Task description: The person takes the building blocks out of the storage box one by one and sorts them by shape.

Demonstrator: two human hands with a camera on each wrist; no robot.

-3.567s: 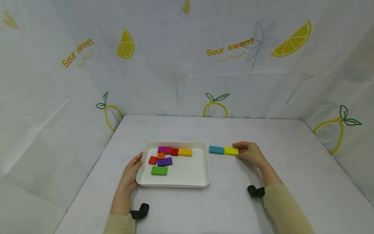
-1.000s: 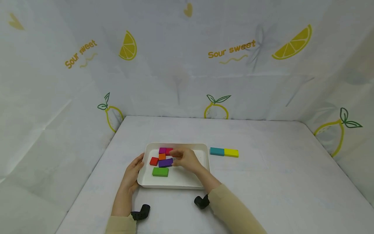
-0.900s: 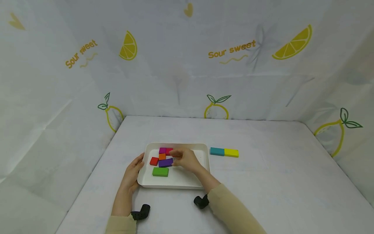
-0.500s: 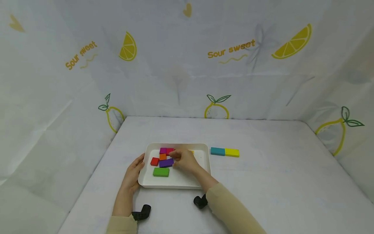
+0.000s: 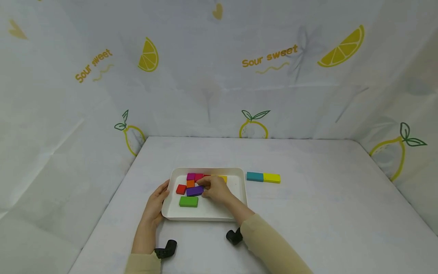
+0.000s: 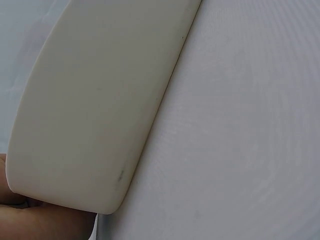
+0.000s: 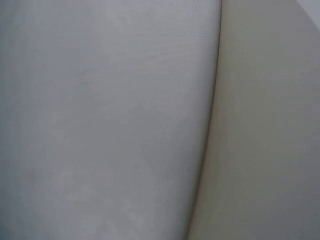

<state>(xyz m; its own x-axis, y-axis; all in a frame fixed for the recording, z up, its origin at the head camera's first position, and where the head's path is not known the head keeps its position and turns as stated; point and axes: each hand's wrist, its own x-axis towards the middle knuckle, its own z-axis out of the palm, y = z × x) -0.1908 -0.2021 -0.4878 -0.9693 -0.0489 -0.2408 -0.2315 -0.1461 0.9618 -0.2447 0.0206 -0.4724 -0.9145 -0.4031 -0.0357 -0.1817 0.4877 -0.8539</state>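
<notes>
A shallow white tray (image 5: 213,211) stands on the table, and my left hand (image 5: 155,201) holds its left side. In the left wrist view the left fingers (image 6: 45,222) show at the corner of the tray's outer wall. Inside the tray my right hand (image 5: 215,189) pinches the right end of a purple block (image 5: 194,191), thumb at its near side. A green block (image 5: 188,201) lies in front, a red block (image 5: 181,189) to the left, an orange block (image 5: 190,183) behind. Farther back are magenta (image 5: 191,176) and pinkish-red (image 5: 198,177) blocks. My right hand partly covers the dark red and orange-yellow (image 5: 223,178) blocks.
Right of the tray, a teal block (image 5: 254,176) and a yellow block (image 5: 272,178) lie end to end on the white table (image 5: 325,190). A white cloth printed with lemons hangs behind and at the sides. The right wrist view shows only the table and the tray's outer wall.
My right hand has left the yellow block, now beside the teal one outside the tray, and reached into the tray. Lately it has shifted slightly nearer the purple block. My left hand stays at the tray.
</notes>
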